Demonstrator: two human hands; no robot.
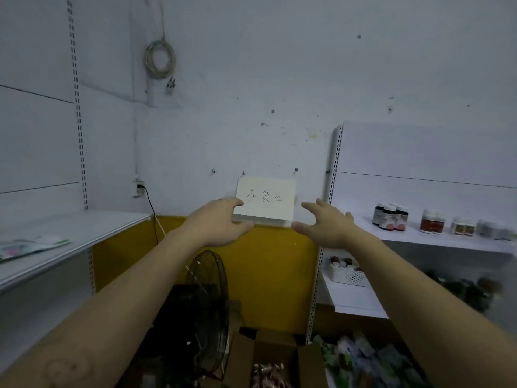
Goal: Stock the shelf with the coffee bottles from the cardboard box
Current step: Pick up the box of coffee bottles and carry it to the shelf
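Both my arms reach forward toward the back wall. My left hand [221, 219] is at the lower left corner of a white paper sign [265, 198] with handwritten characters; its fingers touch the sign's edge. My right hand [326, 222] is spread open just right of the sign, holding nothing. An open cardboard box [275, 357] stands on the floor at the bottom centre, with copper-coloured bottle tops [267, 373] showing inside. The white shelf [436, 239] on the right carries several dark bottles [390, 217] and smaller jars [432, 224].
A black floor fan [207, 312] stands left of the box. A white shelf [70, 228] on the left holds flat packets [30, 246]. A white basket [348, 274] sits on a lower right shelf. Packaged goods [372, 362] lie at the bottom right.
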